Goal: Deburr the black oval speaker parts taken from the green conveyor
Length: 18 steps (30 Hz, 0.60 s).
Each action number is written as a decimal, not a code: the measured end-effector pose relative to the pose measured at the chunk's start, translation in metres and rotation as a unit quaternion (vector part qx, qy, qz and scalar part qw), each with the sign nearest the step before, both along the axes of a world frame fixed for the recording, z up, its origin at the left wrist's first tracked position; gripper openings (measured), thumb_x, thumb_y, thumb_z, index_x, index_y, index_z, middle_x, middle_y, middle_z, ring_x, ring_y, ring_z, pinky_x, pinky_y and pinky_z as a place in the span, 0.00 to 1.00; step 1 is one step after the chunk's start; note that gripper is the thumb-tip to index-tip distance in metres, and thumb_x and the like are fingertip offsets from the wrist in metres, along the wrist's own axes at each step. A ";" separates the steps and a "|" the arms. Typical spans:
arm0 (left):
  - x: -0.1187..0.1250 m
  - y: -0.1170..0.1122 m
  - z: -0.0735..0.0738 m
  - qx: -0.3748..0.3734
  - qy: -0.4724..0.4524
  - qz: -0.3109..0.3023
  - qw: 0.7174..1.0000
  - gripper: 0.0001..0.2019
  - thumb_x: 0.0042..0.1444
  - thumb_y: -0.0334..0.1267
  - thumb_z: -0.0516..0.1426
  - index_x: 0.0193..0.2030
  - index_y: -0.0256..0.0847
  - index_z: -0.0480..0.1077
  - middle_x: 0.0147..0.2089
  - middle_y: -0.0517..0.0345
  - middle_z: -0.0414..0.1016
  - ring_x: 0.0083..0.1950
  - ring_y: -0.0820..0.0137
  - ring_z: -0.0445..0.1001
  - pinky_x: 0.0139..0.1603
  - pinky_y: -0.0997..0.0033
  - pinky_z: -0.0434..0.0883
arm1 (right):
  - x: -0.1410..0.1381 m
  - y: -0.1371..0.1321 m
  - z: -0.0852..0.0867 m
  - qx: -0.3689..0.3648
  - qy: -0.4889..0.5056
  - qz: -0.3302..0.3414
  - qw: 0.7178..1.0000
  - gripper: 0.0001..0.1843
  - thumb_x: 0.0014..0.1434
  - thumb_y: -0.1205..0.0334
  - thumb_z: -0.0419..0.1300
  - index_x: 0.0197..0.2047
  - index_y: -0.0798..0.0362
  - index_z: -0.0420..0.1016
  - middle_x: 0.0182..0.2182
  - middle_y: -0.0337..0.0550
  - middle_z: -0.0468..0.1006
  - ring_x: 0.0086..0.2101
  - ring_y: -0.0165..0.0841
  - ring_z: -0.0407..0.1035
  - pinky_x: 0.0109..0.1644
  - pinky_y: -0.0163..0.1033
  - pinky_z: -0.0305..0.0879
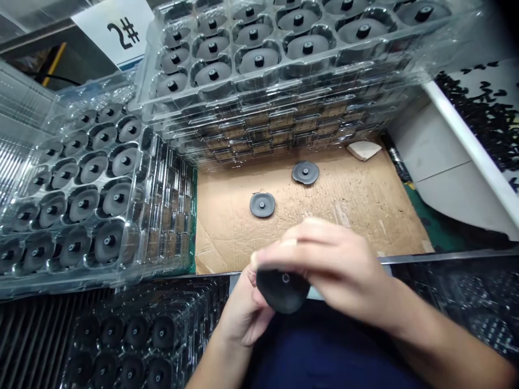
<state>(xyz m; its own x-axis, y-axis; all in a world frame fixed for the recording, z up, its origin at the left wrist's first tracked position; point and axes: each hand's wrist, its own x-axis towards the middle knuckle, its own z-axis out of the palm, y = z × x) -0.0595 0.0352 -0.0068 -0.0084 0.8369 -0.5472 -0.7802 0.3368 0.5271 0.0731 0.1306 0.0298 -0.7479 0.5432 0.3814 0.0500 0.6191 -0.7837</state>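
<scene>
a black disc (283,292) between the two hands (338,265) — both closed on it, at its upper and left edges

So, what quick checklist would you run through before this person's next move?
1. Dark disc in hand: ok, held up between the left hand and right hand.
2. Disc's whole edge visible: not ok, the right hand's fingers cover its upper part.
3. Two loose discs apart on the cardboard: ok, a gap shows between them.
4. Cardboard free of scraps: not ok, a pale wedge lies near its far right corner.
5. Small black pieces in view: ok, heaped at the right.
6. Firmness of grip: cannot tell, the picture is blurred there.
</scene>
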 end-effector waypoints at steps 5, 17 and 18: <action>-0.003 -0.001 -0.001 0.083 -0.102 -0.003 0.991 0.25 0.40 0.43 0.68 0.48 0.46 0.73 0.48 0.58 0.79 0.48 0.62 0.77 0.47 0.72 0.72 | 0.016 0.007 -0.040 -0.080 -0.123 -0.205 0.968 0.12 0.62 0.66 0.54 0.47 0.50 0.75 0.36 0.40 0.78 0.35 0.30 0.70 0.39 0.35 0.66; -0.004 0.002 -0.001 0.050 -0.082 0.032 0.995 0.24 0.39 0.39 0.68 0.47 0.49 0.74 0.48 0.60 0.78 0.45 0.68 0.77 0.48 0.74 0.72 | 0.009 -0.008 -0.038 -0.171 -0.118 -0.222 0.953 0.11 0.62 0.62 0.54 0.44 0.50 0.76 0.39 0.41 0.79 0.36 0.31 0.73 0.34 0.33 0.68; -0.002 0.002 -0.002 0.046 -0.070 0.042 0.996 0.25 0.39 0.37 0.69 0.48 0.49 0.74 0.48 0.61 0.78 0.46 0.70 0.77 0.47 0.76 0.72 | 0.006 -0.010 -0.022 -0.153 -0.077 -0.224 0.959 0.11 0.62 0.63 0.54 0.45 0.50 0.75 0.39 0.41 0.79 0.36 0.30 0.72 0.34 0.32 0.67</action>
